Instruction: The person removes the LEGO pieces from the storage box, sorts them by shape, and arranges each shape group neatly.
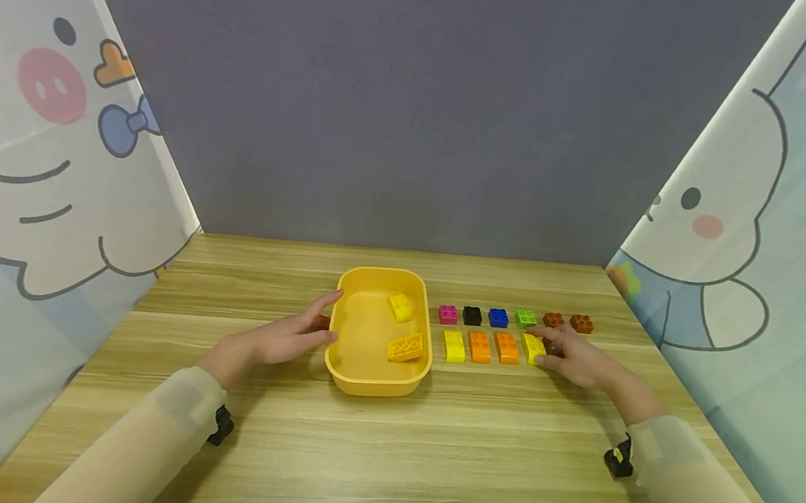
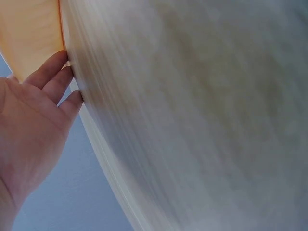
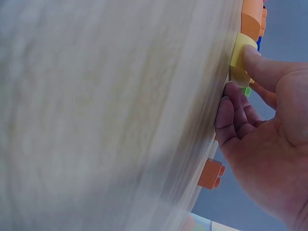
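Observation:
A yellow tray (image 1: 334, 378) stands mid-table with two yellow toy bricks inside: one brick (image 1: 401, 308) near the far side, another brick (image 1: 405, 347) tipped on its side with its hollow underside showing. My left hand (image 1: 290, 336) rests against the tray's left wall, fingers mostly straight; the left wrist view has its fingertips (image 2: 67, 72) at the wall's base. At the right end of the front row, my right hand (image 1: 575, 359) pinches a yellow curved brick (image 1: 533, 348) between thumb and index finger. In the right wrist view, the thumb lies on that brick (image 3: 237, 53), the other fingers curled beside it.
Left of the pinched brick stand two orange bricks (image 1: 506, 348) and a yellow brick (image 1: 454, 346). A back row holds pink (image 1: 448, 314), black (image 1: 472, 316), blue (image 1: 498, 317) and green bricks (image 1: 525, 318), plus two brown bricks (image 1: 581, 324). A grey panel (image 1: 411, 163) rises behind the table.

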The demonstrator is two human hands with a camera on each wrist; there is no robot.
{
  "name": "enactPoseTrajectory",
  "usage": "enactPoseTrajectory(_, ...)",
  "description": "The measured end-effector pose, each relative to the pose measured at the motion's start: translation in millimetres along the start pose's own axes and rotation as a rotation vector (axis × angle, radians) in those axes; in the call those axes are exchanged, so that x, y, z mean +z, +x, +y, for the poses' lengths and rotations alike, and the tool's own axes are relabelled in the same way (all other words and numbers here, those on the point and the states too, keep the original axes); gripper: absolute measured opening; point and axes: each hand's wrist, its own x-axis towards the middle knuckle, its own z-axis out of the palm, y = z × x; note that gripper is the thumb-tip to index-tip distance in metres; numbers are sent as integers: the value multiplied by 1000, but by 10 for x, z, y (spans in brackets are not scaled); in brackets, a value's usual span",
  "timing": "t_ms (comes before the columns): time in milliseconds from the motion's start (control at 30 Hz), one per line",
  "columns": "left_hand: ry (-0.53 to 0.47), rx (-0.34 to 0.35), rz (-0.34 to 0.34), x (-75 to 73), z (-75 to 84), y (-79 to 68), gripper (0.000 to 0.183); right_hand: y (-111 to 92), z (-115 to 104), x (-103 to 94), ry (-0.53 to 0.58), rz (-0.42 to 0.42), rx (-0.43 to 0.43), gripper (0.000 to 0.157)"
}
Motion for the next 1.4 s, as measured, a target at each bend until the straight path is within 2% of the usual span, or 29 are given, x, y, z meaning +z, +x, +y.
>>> enactPoseTrajectory(167, -8, -2, -1, 2, -4, -3, 86, -2, -10, 7, 3, 10, -18, 54)
enactPoseTrajectory(433, 0, -2, 2, -1, -1, -5, 85, -29, -16, 5, 49, 35, -13, 62)
enactPoseTrajectory(700, 1, 0, -2, -6, -9, 4, 85, -57, -96, -65, 73, 183, -75, 42)
enactPoseTrajectory(900, -3, 3, 1, -2, -7, -2, 85, -27, -346, -113, 85, 220, -123, 34)
enactPoseTrajectory(1133, 7, 3, 9, 12, -8, -11, 85, 147, -688, -50, 124, 231, -218, 28)
enactPoseTrajectory(1400, 12, 3, 14, 9, -14, -7, 84, 405, -1107, 68, 147, 157, -274, 29)
